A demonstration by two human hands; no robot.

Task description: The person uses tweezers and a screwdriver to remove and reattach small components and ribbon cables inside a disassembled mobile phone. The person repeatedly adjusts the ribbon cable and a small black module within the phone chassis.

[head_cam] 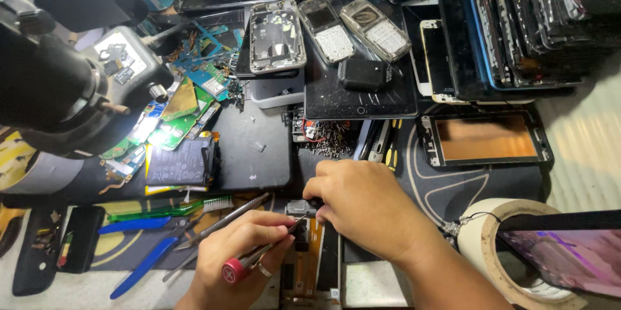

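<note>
My left hand grips a thin tool with a red round end cap, its tip pointing at a small dark part. My right hand pinches that same small part from the right. Both hands work over an opened phone with orange inner parts, lying at the near edge of the bench. A pair of metal tweezers lies just left of my left hand.
Blue-handled pliers and a green brush lie at the left. A microscope looms upper left. A pile of screws, a tablet, old phones, circuit boards, a tape roll surround the hands.
</note>
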